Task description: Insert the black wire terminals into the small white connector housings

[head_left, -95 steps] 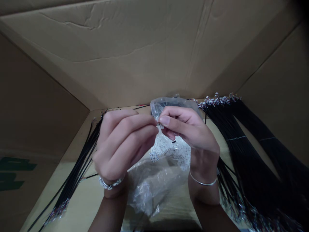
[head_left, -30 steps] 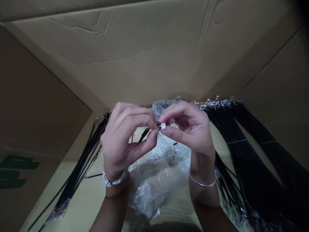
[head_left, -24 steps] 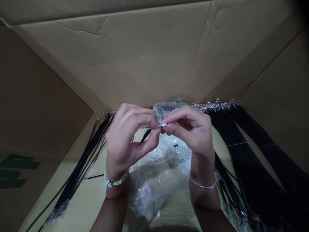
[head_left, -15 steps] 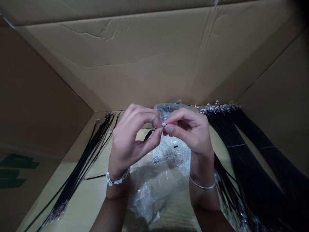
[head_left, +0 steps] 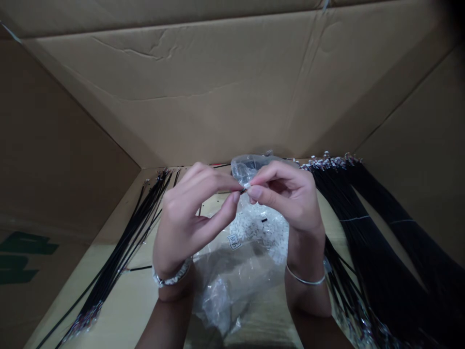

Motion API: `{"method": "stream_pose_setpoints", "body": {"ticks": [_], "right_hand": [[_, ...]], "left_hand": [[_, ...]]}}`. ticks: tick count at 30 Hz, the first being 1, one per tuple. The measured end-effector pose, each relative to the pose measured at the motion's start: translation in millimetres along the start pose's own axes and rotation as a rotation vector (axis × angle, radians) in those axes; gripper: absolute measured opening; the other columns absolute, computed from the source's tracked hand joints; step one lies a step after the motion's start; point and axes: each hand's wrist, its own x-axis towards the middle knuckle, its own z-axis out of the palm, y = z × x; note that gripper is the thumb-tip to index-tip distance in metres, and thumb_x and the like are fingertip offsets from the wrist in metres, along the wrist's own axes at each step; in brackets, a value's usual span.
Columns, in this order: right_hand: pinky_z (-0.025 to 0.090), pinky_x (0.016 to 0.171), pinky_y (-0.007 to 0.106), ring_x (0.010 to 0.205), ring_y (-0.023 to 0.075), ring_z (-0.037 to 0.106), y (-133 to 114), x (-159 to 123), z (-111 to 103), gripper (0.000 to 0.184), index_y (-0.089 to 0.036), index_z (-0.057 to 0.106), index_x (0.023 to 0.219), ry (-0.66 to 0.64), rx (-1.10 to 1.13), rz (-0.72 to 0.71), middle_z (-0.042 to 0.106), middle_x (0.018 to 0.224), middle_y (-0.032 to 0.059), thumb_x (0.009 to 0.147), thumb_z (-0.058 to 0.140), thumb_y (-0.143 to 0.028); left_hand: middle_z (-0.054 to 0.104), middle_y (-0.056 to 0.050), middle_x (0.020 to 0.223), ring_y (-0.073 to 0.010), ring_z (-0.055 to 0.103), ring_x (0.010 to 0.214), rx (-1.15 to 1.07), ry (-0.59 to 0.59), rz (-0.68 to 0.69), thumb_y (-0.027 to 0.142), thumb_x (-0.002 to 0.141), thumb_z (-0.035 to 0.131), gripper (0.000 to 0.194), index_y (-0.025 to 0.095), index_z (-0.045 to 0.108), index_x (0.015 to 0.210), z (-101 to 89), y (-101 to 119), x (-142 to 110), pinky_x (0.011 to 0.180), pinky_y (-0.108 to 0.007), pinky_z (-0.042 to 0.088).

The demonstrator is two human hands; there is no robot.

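Pinching a small white connector point(head_left: 247, 185): right hand point(head_left: 296, 201), fingertips nearly closed. Left hand point(head_left: 189, 208) slightly parted at thin wires point(head_left: 243, 190); grip unclear. Connector between hands, over clear bag point(head_left: 236, 271). Probably light, stiff; wires bendy, delicate. Best held by housing sides.

L hand point(head_left: 183, 215) & R hand point(head_left: 296, 201) ungloved, forearms bare down to near edge of view. L wrist: chunky bracelet point(head_left: 175, 279), whitish/silvery, bumpy outline, approx. a row of small rounded pcs; exact material unclear at this res. R wrist: thin bangle point(head_left: 307, 282), silver-col., plain, smooth, one narrow band, much slimmer than the L one. R thumbnail visible, short w/ rounded tip.
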Motion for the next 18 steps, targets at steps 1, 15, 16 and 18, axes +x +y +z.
{"method": "stream_pose_setpoints", "body": {"ticks": [1, 15, 16, 18], "right_hand": [[0.045, 0.059, 0.026, 0.064, 0.0121, 0.061, 0, 0, -1, 0.008, -0.022, 0.076, 0.089, -0.009, -0.008, 0.001, 0.071, 0.074, -0.0026, 0.085, 0.081, -0.017], [0.038, 0.055, 0.021, 0.060, 0.0071, 0.051, -5, 3, -4, 0.012, -0.017, 0.074, 0.084, -0.169, -0.083, 0.110, 0.060, 0.066, -0.0059, 0.082, 0.082, -0.009], [0.038, 0.054, 0.021, 0.060, 0.0068, 0.051, -4, 3, -4, 0.012, -0.017, 0.073, 0.083, -0.170, -0.081, 0.121, 0.060, 0.066, -0.0060, 0.082, 0.082, -0.009], [0.037, 0.054, 0.021, 0.060, 0.0064, 0.050, -5, 3, -5, 0.011, -0.017, 0.073, 0.082, -0.176, -0.075, 0.138, 0.059, 0.065, -0.0063, 0.083, 0.081, -0.009]], "left_hand": [[0.074, 0.001, 0.086, -0.0159, 0.066, 0.078, -0.003, -0.014, -0.015, 0.012, 0.092, 0.069, 0.011, 0.023, 0.069, 0.093, -1.0, 0, 0, 0.073, -0.034, 0.054], [0.071, 0.002, 0.083, -0.0119, 0.064, 0.077, -0.025, -0.244, -0.032, 0.011, 0.089, 0.073, 0.008, 0.018, 0.070, 0.089, -15.6, -11, -2, 0.077, -0.030, 0.050], [0.071, 0.001, 0.082, -0.0120, 0.064, 0.077, -0.017, -0.251, -0.024, 0.011, 0.089, 0.073, 0.008, 0.018, 0.070, 0.089, -15.3, -12, -2, 0.078, -0.030, 0.049], [0.070, 0.001, 0.081, -0.0120, 0.063, 0.075, -0.010, -0.267, -0.013, 0.012, 0.090, 0.072, 0.007, 0.018, 0.070, 0.089, -14.7, -14, -1, 0.076, -0.030, 0.049]]}}
